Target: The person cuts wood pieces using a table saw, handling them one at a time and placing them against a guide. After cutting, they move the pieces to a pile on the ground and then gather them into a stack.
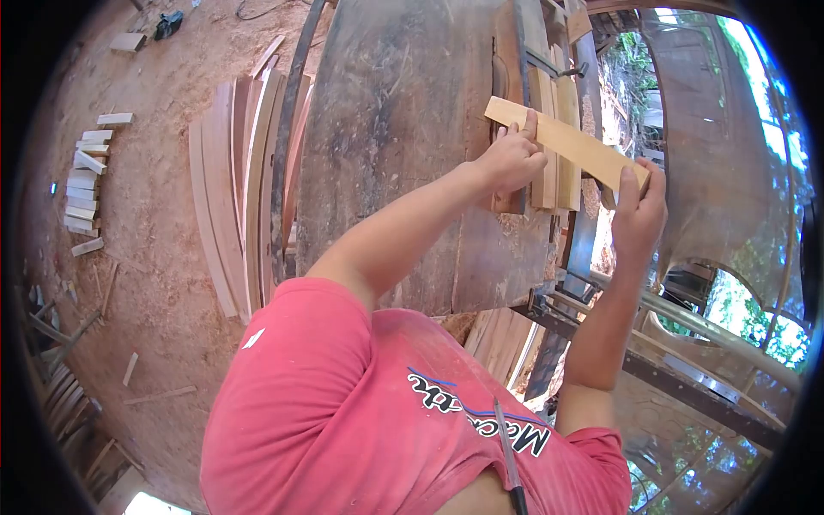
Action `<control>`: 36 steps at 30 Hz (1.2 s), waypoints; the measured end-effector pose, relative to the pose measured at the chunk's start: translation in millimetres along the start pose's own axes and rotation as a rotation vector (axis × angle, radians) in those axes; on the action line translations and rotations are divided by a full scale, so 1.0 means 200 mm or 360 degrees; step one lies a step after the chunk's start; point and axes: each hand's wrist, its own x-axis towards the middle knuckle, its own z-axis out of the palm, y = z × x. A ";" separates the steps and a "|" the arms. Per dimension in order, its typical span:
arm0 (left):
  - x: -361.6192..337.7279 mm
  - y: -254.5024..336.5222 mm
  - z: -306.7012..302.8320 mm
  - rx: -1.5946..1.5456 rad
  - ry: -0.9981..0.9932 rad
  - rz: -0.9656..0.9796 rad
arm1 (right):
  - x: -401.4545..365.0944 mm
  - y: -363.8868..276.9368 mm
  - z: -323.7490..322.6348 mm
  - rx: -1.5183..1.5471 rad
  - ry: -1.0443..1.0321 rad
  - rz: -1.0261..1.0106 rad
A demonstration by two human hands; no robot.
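Note:
A pale rectangular wooden piece (579, 148) lies at a slant between my two hands, over the right side of a worn wooden work surface (386, 112). Near its left end, my left hand (512, 159) is closed on it, with one finger laid across its face. My right hand (639, 202) grips the right end, fingers and thumb on opposite edges. Below the piece, more pale wooden strips (542, 176) lie along the edge of the surface, partly hidden by it and by my left hand.
A metal rod (549, 67) lies beyond the piece. Long curved boards (232, 189) lean left of the work surface. Short wooden blocks (83, 183) are lined up on the dirt floor. Metal rails (678, 318) run at the lower right. A thin dark tool (508, 455) lies against my shirt.

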 end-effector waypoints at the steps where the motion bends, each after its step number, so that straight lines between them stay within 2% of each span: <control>1: 0.02 0.00 0.00 -0.0054 0.0041 -0.0027 | 0.04 0.00 0.00 -0.0003 -0.0004 -0.0002; 8: 0.11 0.03 -0.01 -0.0031 0.0125 -0.0054 | 0.29 0.04 0.03 -0.0121 -0.0052 -0.0013; 20: 0.23 0.04 -0.02 -0.0023 0.0178 -0.0189 | 0.68 0.11 0.13 0.0077 -0.0209 -0.0096; 26: 0.27 0.03 -0.05 -0.0057 0.0102 -0.0238 | 0.82 0.13 0.17 0.0128 -0.0286 -0.0111; 28: 0.28 0.02 -0.03 -0.0055 0.0206 -0.0182 | 0.83 0.13 0.16 0.0162 -0.0382 -0.0134; 33: 0.16 0.02 0.00 0.0077 0.0110 -0.0096 | 0.45 0.11 0.05 0.0034 -0.0146 -0.0149; 36: 0.01 -0.02 0.02 0.0213 -0.0047 0.0011 | 0.04 0.08 -0.04 0.0020 -0.0136 0.0057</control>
